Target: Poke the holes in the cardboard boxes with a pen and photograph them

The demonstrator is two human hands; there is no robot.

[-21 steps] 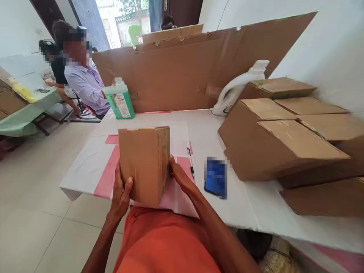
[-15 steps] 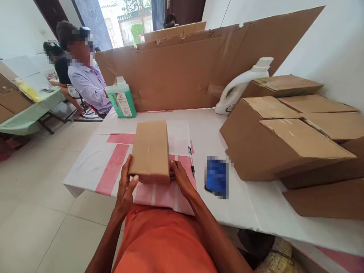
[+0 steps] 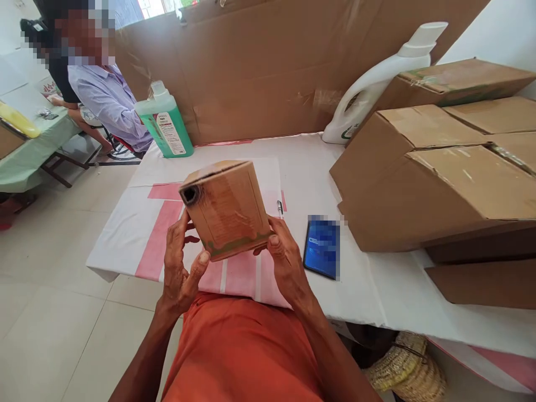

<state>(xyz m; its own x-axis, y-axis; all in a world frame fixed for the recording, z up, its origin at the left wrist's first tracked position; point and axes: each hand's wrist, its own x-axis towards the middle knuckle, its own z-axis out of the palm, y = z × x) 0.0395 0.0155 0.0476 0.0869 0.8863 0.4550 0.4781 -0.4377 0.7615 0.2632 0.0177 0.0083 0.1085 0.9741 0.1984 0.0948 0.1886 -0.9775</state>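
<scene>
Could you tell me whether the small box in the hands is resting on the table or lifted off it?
Lifted and tilted: the box is gripped between the left hand and right hand, above the table.

Matt, scuffed brown cardboard box (image 3: 228,206)

I hold a small cardboard box (image 3: 226,209) tilted above the table (image 3: 377,301), my left hand (image 3: 180,268) at its seven o'clock corner, my right hand (image 3: 287,259) at five. A phone (image 3: 321,248) lies at three o'clock, a green bottle (image 3: 164,121) at eleven.
</scene>
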